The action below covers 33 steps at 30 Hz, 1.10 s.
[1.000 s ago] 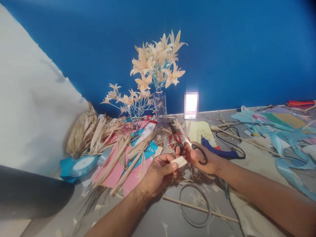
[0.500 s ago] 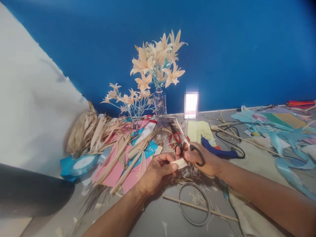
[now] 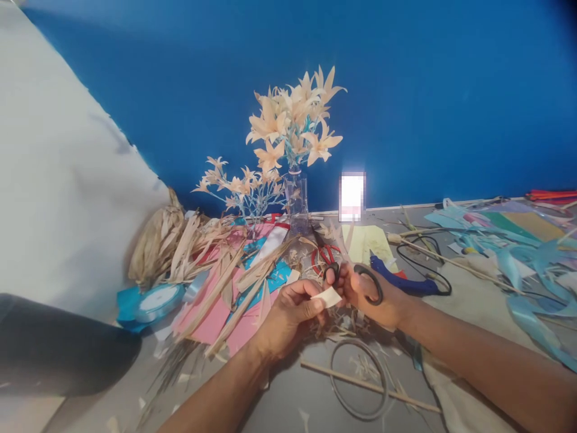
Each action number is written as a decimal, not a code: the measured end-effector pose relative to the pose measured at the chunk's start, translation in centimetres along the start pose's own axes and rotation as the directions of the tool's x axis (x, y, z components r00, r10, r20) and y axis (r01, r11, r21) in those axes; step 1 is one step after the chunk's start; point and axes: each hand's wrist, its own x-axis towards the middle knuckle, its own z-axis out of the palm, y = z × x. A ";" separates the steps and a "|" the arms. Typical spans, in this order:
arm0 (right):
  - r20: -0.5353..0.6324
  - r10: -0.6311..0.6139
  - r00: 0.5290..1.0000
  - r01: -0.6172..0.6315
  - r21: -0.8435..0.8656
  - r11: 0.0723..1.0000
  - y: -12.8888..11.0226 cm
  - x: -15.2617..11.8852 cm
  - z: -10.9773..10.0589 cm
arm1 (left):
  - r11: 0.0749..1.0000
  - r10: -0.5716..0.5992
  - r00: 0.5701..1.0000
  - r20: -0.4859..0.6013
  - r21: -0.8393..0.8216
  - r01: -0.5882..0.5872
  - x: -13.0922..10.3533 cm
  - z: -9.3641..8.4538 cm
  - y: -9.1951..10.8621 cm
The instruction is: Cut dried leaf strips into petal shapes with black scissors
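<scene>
Cream strip [image 3: 329,297], pinched between thumb and fingers of the left hand [image 3: 288,310], just beside the right hand [image 3: 388,310]. Black-handled scissors [image 3: 379,290] in the right hand's curled fingers, blades parted, blurred, pointing away. Beyond, rightward, a blue glue gun [image 3: 401,280] near a yellow sheet [image 3: 369,243]. Farther back, a clear bottle [image 3: 295,201] with pale lily-like flowers [image 3: 295,123], before a blue wall [image 3: 428,108].

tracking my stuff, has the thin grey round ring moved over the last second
No. The thin grey round ring crosses the pale straight wooden stick at the same place, and neither has shifted against the clear angular vase; only the view moved slightly.
</scene>
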 end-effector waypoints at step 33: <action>0.013 0.042 0.999 -0.039 -0.178 0.983 0.7 0.2 0.4 | 0.995 -0.083 0.996 -0.035 -0.059 0.081 -0.1 0.2 -0.1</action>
